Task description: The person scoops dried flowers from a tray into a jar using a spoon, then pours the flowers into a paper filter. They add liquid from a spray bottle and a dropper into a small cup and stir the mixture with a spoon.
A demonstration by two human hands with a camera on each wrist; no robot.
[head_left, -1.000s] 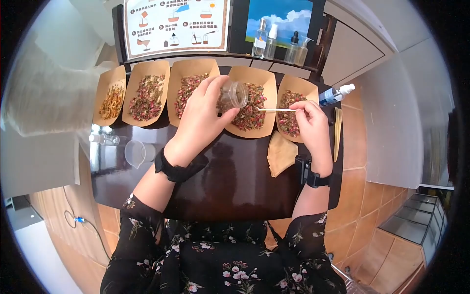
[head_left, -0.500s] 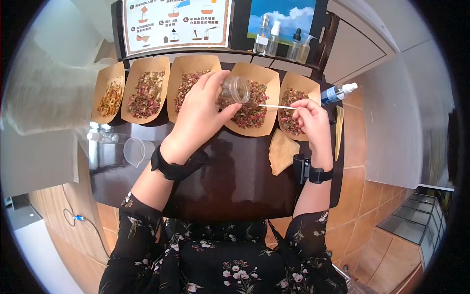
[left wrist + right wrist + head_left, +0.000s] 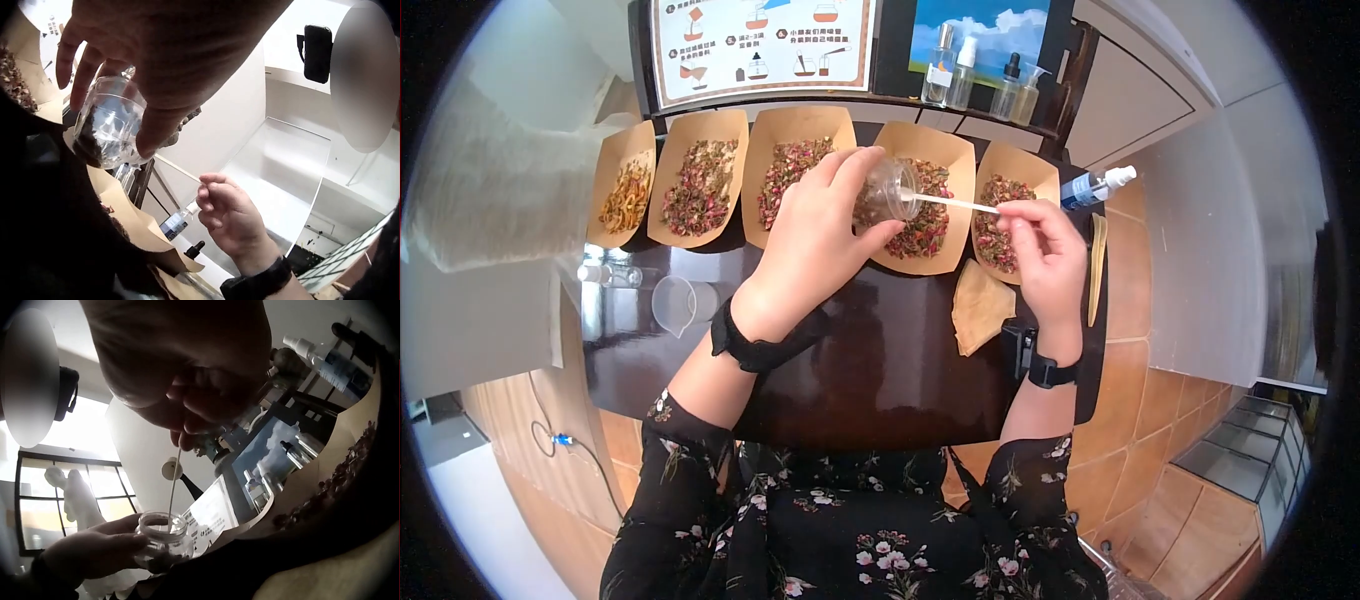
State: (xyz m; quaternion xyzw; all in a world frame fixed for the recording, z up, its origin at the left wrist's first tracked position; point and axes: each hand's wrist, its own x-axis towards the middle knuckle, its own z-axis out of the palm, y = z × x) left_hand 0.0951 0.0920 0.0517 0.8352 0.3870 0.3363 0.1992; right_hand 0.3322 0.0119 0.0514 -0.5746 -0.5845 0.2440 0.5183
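My left hand (image 3: 815, 215) grips a clear jar (image 3: 880, 190) from its left side, tipped so its mouth faces right. Dark bits show inside the jar (image 3: 92, 134) in the left wrist view. A thin white stick (image 3: 955, 203) is pinched between the thumb and fingers of my right hand (image 3: 1050, 255). Its far end reaches into the jar's mouth, as the right wrist view shows at the jar rim (image 3: 164, 523). Below the jar and stick lies a brown paper tray (image 3: 925, 264) of dried rosebuds and petals (image 3: 928, 228), partly hidden by the left hand.
More paper trays (image 3: 692, 125) of dried flowers stand in a row on the dark table (image 3: 870, 370). A beaker (image 3: 675, 305) and small bottle (image 3: 608, 274) lie left; folded tan paper (image 3: 982, 310) and a blue-labelled spray bottle (image 3: 1090, 188) are right. Several bottles (image 3: 960, 75) stand behind.
The stick's tip, earlier just right of the jar over the petals, is now inside the jar's mouth. The jar has shifted slightly right, still in my left hand.
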